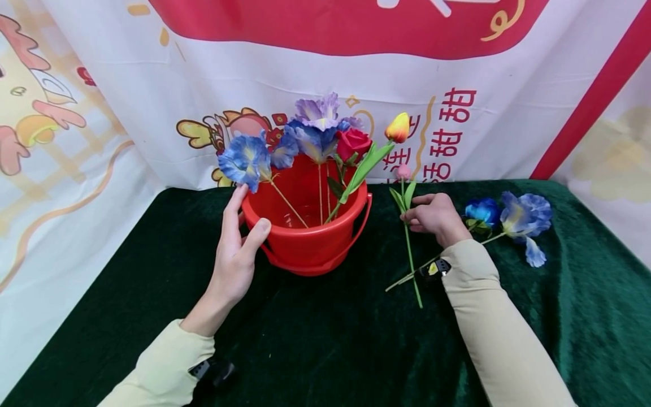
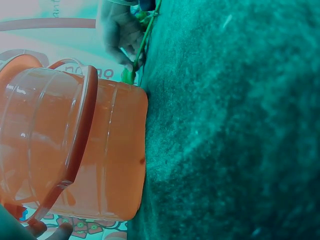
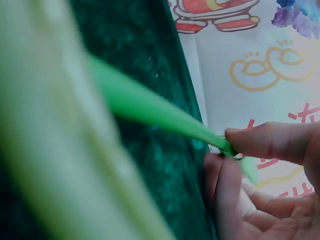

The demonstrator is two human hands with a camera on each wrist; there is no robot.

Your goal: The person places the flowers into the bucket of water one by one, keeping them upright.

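A red bucket stands upright on the green cloth with several artificial flowers leaning in it. Among them are a blue iris, a red rose and a yellow-orange tulip. My left hand rests against the bucket's left side, thumb and forefinger straight and spread along the rim. To the right of the bucket, my right hand pinches the green stem of a pink tulip just below its leaves. In the right wrist view, thumb and fingertips meet on that stem.
A blue rose-like flower and another blue iris lie on the cloth beyond my right wrist, their stems crossing under the tulip's. The bucket's handle hangs down. A printed white backdrop rises behind the dark green cloth.
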